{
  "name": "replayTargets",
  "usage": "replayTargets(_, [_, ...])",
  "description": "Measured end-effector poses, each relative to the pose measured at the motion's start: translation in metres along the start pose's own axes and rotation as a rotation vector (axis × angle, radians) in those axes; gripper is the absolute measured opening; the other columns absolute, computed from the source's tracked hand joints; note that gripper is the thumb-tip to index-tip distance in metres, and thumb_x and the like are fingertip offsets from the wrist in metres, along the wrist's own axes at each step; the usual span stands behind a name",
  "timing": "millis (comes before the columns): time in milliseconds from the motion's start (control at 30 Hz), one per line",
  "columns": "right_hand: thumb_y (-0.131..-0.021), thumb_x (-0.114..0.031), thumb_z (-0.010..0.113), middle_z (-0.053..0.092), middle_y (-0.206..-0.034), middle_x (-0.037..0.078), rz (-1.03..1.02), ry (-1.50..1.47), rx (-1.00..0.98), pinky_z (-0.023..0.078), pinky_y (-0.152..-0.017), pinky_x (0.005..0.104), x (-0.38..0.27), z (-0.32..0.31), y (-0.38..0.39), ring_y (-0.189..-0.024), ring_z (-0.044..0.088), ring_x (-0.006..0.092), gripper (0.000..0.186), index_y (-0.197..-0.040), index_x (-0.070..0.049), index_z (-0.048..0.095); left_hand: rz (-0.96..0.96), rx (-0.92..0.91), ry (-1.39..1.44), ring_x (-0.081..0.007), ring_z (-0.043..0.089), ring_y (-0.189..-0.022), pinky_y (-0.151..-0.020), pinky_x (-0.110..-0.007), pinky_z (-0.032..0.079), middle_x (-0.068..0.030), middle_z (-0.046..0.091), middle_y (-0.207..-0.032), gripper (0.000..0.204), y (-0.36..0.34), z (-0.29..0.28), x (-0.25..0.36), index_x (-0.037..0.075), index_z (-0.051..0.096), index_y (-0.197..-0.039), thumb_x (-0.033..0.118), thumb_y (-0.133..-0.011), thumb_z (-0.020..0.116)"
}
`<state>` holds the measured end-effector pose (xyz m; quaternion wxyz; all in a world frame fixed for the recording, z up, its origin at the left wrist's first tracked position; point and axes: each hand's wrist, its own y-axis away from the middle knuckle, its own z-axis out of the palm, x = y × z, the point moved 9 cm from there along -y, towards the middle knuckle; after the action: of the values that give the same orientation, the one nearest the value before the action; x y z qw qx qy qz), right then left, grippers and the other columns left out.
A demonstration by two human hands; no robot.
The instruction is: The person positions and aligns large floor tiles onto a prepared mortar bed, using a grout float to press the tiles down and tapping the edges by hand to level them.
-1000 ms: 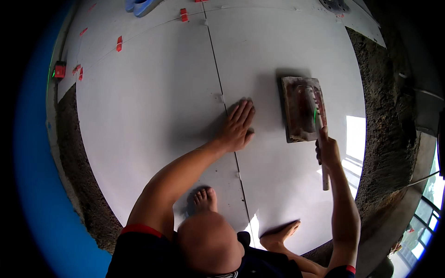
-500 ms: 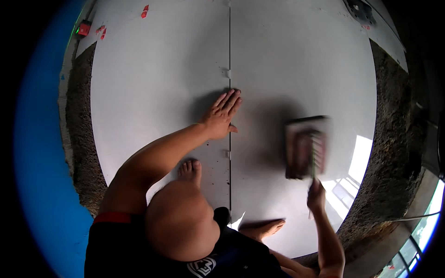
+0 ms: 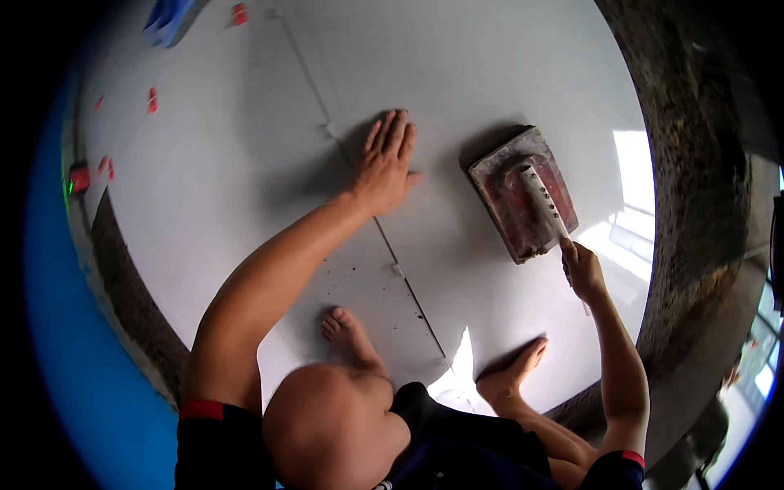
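Right hand [image 3: 585,269]: fingers wrapped round the lower part of the stick handle [image 3: 545,200] on a rectangular float [image 3: 514,192], grip closed. Float sits over the right-hand tile [image 3: 457,82], tilted in plan, right of the seam [image 3: 416,306]; can't tell if its whole face is touching.

Left hand [image 3: 384,173]: palm down across the seam, fingers extended, thumb out wide. Can't tell how hard it presses.

In the way: white clips [image 3: 398,269] along the seam, one just beyond the left hand, one nearer the body. Dark crumbs [image 3: 354,268] on the left-hand tile [image 3: 204,122]. Bare left foot [image 3: 347,333] on that tile, bare right foot [image 3: 514,371] on the right-hand one, below the float.

Around: red wedges [image 3: 152,100] upper left, red device [image 3: 79,177] with green light by the blue surface [image 3: 49,286], blue footwear [image 3: 167,20] at the top edge. Rough dark strip [image 3: 694,163] borders the right side; bright sun patch [image 3: 633,171] just inside it.
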<state>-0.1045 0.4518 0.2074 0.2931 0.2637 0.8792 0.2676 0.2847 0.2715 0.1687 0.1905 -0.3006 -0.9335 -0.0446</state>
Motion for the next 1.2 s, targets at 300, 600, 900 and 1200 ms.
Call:
replayTargets(300, [-0.094,-0.08,0.032,0.037,-0.05,-0.002,0.605,-0.591,0.298,0.032,-0.04,0.0294,0.082,0.069,0.061,-0.039,0.035,0.0117,0.07,-0.069,-0.015,0.041,0.245,0.163,-0.013,-0.0325,0.021,-0.152,-0.124,-0.046,0.015,-0.0165,0.03,-0.162,0.068,-0.113,0.064,0.032,-0.002,0.036,-0.151,0.039,-0.099,0.048])
replayTargets(600, [-0.094,-0.078,0.039,0.035,-0.056,-0.004,0.853,-0.935,0.561,0.033,-0.046,0.0288,0.124,0.064,0.064,-0.044,0.032,0.0099,0.064,-0.075,-0.016,0.043,1.045,-0.458,-0.02,-0.0311,0.007,-0.156,-0.126,-0.045,-0.002,-0.0153,0.014,-0.168,0.084,0.123,0.154,0.216,0.0,0.022,-0.158,0.057,-0.099,0.039])
replayTargets(900, [-0.102,-0.059,0.047,0.043,-0.062,0.0,0.555,-0.991,0.481,0.04,-0.048,0.0294,0.104,0.077,0.076,-0.049,0.043,0.0112,0.053,-0.078,-0.012,0.044,0.902,-1.292,0.914,-0.0333,0.063,-0.1,-0.09,-0.045,0.05,-0.0164,0.067,-0.11,0.036,0.292,0.09,0.189,0.002,0.063,-0.121,0.018,-0.089,0.066])
replayTargets(1200, [-0.098,-0.066,0.049,0.038,-0.056,-0.004,0.579,-1.016,0.279,0.038,-0.043,0.0304,0.135,0.081,0.068,-0.044,0.037,0.0118,0.056,-0.075,-0.015,0.045,0.274,-0.031,0.021,-0.0364,0.032,-0.144,-0.119,-0.047,0.026,-0.0218,0.035,-0.155,0.064,-0.04,0.091,0.073,-0.004,0.034,-0.149,0.031,-0.099,0.055])
